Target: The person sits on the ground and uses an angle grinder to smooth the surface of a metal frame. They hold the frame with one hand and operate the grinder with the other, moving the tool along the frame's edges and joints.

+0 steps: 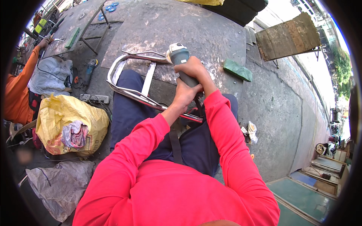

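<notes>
Both my hands are wrapped round a grey-blue angle grinder (180, 56), whose pale head points away from me. My right hand (194, 69) grips the upper body of the tool, closed over it. Lower down, my left hand (184, 93) is closed round the handle end. Across my thighs lies a bent tubular chrome frame (132, 92) with a flat crossbar (148, 79). The grinder's head is over the frame's far right end; whether they touch I cannot tell.
A green block (237, 70) lies on the board ahead to the right. Left of me are a yellow sack (71, 113), a power strip (95, 99) and another grinder (91, 69). A person in orange sleeves (22, 92) works at far left. A wooden table (288, 37) stands far right.
</notes>
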